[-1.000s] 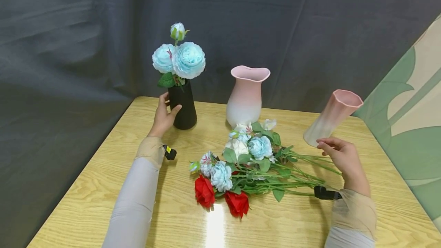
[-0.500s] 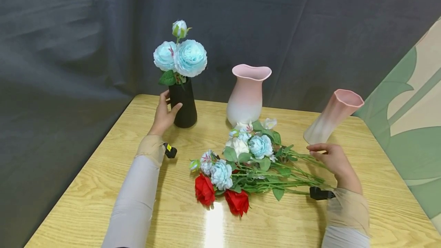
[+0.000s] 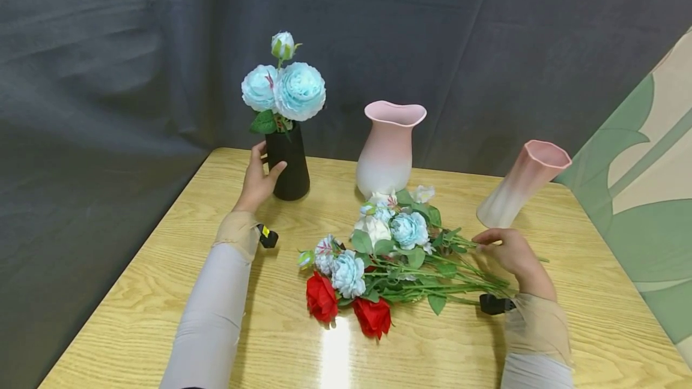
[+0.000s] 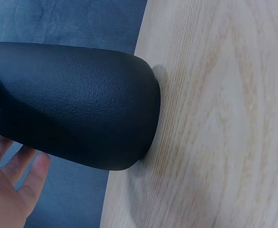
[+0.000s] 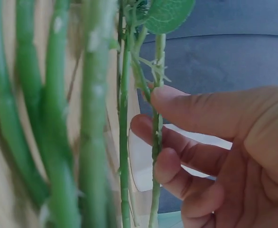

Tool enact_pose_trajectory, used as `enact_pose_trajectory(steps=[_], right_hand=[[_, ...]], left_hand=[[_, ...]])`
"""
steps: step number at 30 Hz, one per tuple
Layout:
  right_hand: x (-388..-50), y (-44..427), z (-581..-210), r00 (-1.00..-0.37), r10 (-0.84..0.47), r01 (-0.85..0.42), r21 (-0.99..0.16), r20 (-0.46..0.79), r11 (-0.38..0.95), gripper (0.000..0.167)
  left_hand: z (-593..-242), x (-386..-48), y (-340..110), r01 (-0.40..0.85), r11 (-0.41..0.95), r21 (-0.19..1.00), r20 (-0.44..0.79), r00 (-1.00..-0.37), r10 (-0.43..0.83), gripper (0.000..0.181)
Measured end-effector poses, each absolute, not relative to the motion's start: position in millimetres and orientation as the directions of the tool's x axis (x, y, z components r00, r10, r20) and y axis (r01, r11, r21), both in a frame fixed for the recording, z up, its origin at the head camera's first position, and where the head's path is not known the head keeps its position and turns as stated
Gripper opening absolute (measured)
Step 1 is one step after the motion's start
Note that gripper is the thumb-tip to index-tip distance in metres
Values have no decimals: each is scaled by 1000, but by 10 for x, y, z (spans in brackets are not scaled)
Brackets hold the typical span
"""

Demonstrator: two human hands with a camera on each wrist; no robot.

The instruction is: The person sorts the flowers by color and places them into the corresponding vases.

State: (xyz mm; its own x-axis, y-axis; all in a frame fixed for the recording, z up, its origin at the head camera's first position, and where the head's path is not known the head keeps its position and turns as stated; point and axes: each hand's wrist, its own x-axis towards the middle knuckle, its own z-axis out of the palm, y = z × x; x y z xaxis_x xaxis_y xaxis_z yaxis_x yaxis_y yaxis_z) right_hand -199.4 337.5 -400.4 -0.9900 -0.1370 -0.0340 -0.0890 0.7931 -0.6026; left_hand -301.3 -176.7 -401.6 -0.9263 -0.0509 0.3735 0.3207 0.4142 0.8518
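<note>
A black vase (image 3: 288, 164) stands upright at the table's back left, holding pale blue flowers (image 3: 300, 91) and a bud. My left hand (image 3: 258, 181) grips its side, thumb at the front; the left wrist view shows the vase's base (image 4: 129, 109) on the wood and part of the hand (image 4: 15, 185). Over the stems of a loose pile of artificial flowers (image 3: 409, 230) is my right hand (image 3: 513, 257). In the right wrist view, thumb and fingers (image 5: 191, 109) pinch one green flower stem (image 5: 156, 142), while other stems (image 5: 94, 118) run alongside.
A wide pink-and-white vase (image 3: 386, 155) stands behind the pile. Further right is a ribbed pink-and-white vase (image 3: 521, 185), close beyond my right hand. Red roses (image 3: 373, 317) lie at the pile's front. A dark curtain (image 3: 346, 47) hangs behind the table.
My right hand has moved left and down from beside the ribbed vase onto the stems, and now pinches one. My left hand stays on the black vase.
</note>
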Motion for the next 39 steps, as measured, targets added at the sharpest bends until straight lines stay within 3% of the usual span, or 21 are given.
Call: enact_pose_trajectory(steps=[7,23,39], right_hand=[[-1974,3349,-4016,-990,-144,-119,-559,0,820,12],[-1955,3363,-4012,-997,-78,-71,-577,13,814,17],[-1929,3368,-3985,-989,-32,-109,-571,143,814,13]], left_hand=[[-4033,-3014,-1756,326,427,843,378,-925,-40,66],[-4050,-2989,-1769,320,435,841,379,-924,-52,67],[-4007,-3001,-1748,307,434,847,366,-929,-58,68]])
